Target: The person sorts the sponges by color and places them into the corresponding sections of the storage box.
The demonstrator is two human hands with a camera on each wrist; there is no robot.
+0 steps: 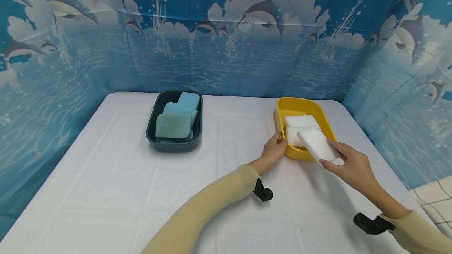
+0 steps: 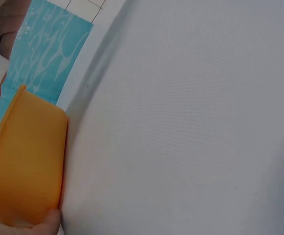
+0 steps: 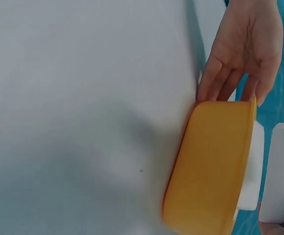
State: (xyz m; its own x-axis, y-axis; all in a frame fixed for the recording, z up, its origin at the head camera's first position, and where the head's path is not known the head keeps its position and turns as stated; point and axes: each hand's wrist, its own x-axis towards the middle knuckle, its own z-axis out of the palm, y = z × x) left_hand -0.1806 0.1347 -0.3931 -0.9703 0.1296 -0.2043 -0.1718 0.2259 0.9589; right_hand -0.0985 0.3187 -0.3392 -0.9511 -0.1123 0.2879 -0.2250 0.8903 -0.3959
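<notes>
The right hand (image 1: 353,164) holds a white sponge block (image 1: 317,146) pinched between thumb and fingers, tilted over the near edge of the yellow tray (image 1: 282,117); its grip is clamped on the block. Two more white sponge blocks (image 1: 300,121) lie stacked inside that tray. The left hand (image 1: 274,149) rests against the tray's near left corner, fingers straight and touching the rim and outer wall, its grip apart and closed on nothing; the right wrist view shows those fingers (image 3: 220,83) laid against the tray's end. The tray stands on the white-covered desk (image 1: 106,175), toward its far right. Well apart to the left stands a dark green tray (image 1: 152,126) holding blue and teal sponges (image 1: 174,125)
</notes>
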